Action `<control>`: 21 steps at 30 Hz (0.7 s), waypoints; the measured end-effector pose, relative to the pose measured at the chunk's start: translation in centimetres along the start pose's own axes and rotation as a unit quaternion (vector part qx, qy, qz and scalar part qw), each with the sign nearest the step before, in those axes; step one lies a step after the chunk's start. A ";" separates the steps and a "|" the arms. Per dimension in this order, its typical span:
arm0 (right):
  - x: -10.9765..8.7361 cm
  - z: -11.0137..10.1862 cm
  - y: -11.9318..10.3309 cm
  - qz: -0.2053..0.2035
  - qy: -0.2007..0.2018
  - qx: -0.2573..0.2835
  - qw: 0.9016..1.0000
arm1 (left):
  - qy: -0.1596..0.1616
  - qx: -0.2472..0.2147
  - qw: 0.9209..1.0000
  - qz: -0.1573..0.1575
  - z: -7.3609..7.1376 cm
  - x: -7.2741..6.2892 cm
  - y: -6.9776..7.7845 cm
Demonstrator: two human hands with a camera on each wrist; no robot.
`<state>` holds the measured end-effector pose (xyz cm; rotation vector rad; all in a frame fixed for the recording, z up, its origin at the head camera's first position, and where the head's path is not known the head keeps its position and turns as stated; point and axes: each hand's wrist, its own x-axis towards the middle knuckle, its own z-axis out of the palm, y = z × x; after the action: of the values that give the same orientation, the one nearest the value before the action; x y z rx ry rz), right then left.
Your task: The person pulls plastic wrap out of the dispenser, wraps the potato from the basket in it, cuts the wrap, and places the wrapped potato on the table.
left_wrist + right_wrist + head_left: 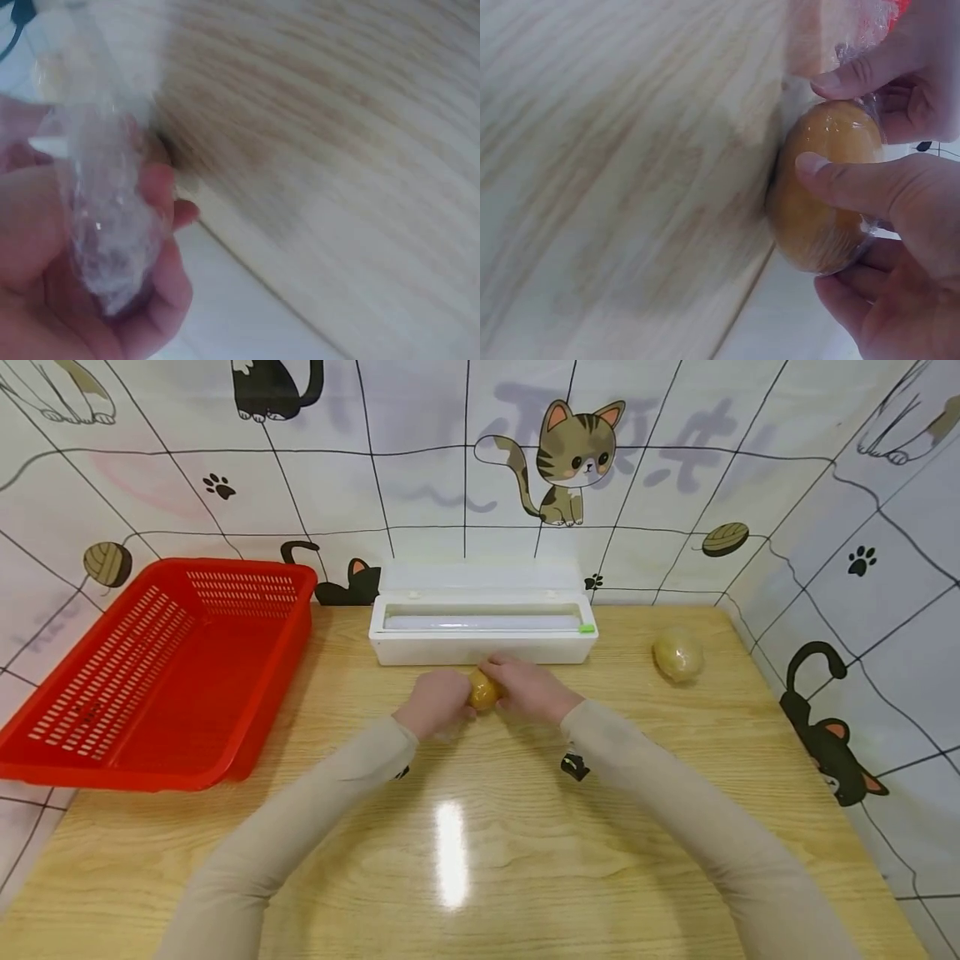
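Observation:
In the head view, both hands meet around an orange-yellow fruit (483,691) just in front of a white cling film dispenser (480,650). The fruit (829,187) is smooth, oval and covered in clear film; its exact kind cannot be told. My right hand (534,687) grips it, with the thumb lying across its side. My left hand (438,702) curls round a crumpled bunch of cling film (112,225) at the fruit's other end. Its thumb touches the fruit in the right wrist view.
A red plastic basket (255,718) stands on the left of the wooden table (510,827). The dispenser's lid (480,577) is raised, with a film roll (480,622) inside and a green slider (587,629). To the right sits a pale yellow film-wrapped round item (678,654).

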<state>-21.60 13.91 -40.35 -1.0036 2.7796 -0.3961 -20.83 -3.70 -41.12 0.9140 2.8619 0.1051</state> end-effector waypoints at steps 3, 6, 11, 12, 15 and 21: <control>0.2 -0.3 0.0 -0.009 -0.004 -0.003 1.000 | 0.046 0.079 0.995 0.037 0.1 -0.6 0.6; 0.4 -0.4 0.1 -0.015 -0.010 -0.006 1.000 | 0.084 0.134 0.985 0.074 0.3 -0.9 1.0; 0.6 -0.3 0.4 -0.041 -0.004 0.011 0.999 | 0.130 0.222 0.958 0.129 0.7 -1.0 1.3; 0.6 -0.2 0.5 -0.049 0.001 0.018 0.999 | 0.133 0.239 0.952 0.138 0.7 -1.0 1.3; 0.2 0.2 0.8 -0.062 0.015 0.038 0.997 | 0.134 0.267 0.942 0.151 0.7 -0.8 1.6; -1.0 1.1 1.6 -0.024 0.015 0.090 0.996 | 0.107 0.262 0.945 0.161 0.5 -0.6 2.3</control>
<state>-21.59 15.50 -41.79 -1.0298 2.6898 -0.6603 -18.97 -2.21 -41.28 1.5488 2.9556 -0.5892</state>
